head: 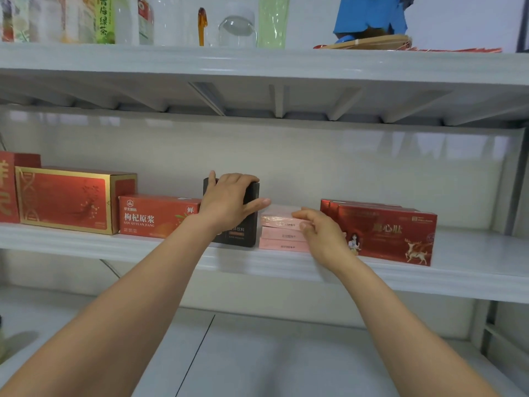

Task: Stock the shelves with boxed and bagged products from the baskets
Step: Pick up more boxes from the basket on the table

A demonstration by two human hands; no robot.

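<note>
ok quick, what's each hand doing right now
left hand: fingers curled over the top of the upright black box, gripping it.
right hand: pinching the right end of the top pink box of the stack.

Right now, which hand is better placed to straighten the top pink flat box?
Right. The right hand pinches the top pink flat box; the left hand grips the upright black box.
</note>
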